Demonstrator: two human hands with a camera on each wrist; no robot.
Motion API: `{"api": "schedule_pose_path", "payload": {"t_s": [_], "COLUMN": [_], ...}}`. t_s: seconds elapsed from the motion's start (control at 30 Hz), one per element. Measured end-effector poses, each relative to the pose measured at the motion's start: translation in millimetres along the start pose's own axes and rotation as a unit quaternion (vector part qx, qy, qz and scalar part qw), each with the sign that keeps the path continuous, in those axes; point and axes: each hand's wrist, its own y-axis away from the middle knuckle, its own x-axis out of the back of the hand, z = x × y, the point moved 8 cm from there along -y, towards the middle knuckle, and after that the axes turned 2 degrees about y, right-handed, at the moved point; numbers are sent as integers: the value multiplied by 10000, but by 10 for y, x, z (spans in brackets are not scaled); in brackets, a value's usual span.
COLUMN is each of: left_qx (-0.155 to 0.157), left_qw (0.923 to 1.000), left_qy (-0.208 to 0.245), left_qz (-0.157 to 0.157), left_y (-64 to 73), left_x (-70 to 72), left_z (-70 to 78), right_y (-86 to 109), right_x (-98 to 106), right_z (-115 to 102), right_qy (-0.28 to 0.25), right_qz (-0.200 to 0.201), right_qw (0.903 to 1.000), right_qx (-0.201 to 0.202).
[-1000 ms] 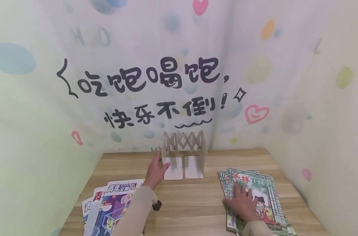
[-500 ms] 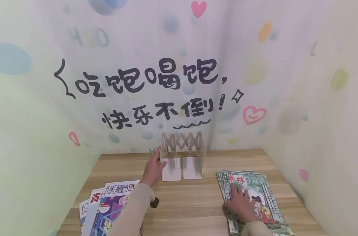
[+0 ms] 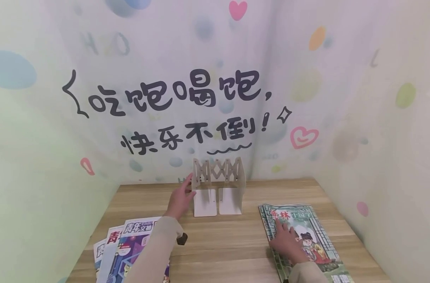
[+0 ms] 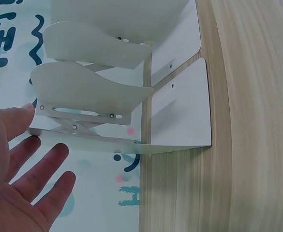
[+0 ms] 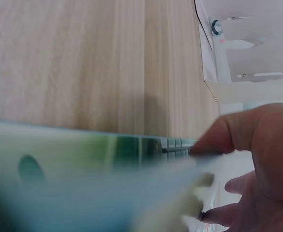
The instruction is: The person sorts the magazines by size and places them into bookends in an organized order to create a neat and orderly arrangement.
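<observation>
A white expandable bookend stands upright at the back of the table. My left hand is at its left side, and the left wrist view shows the thumb and index finger pinching the corner of the end panel; the other fingers spread apart below. At the right, my right hand is on a stack of green magazines, fingers over the top cover and thumb at the left edge. In the right wrist view the thumb meets that edge, and the upper magazine is blurred close to the camera.
Several magazines lie fanned out at the front left, partly covered by my left sleeve. Bare wood of the table shows between the two stacks. A printed wall sheet hangs right behind the bookend.
My right hand has drawn the top green magazine left, so the stack lies more evenly. The left hand keeps its place at the bookend. The head view has shifted slightly.
</observation>
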Motion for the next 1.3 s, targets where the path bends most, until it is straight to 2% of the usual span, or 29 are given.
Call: {"api": "schedule_pose_path", "payload": {"t_s": [0.33,0.57,0.8,1.03,1.3], "left_qx": [-141,-55,13,112,32], "left_qw": [9998,9999,10000,9999,10000], "left_qy": [-164,-132,-17,20,76], "left_qz": [29,64,55,-25,-46], "left_y": [-40,-43,-48,-33,-41], "left_x": [44,63,65,54,39], "left_z": [9,-3,-39,-43,-35], "right_y": [29,117,150,186,310], "right_x": [-72,7,52,97,202], "right_z": [-27,-162,-221,-179,-175], "right_qy": [354,458,624,502,175], "right_qz": [396,438,1037,1363,2229], "right_qw": [9985,9979,9924,9890,9710], "right_qx": [146,119,237,294,843]}}
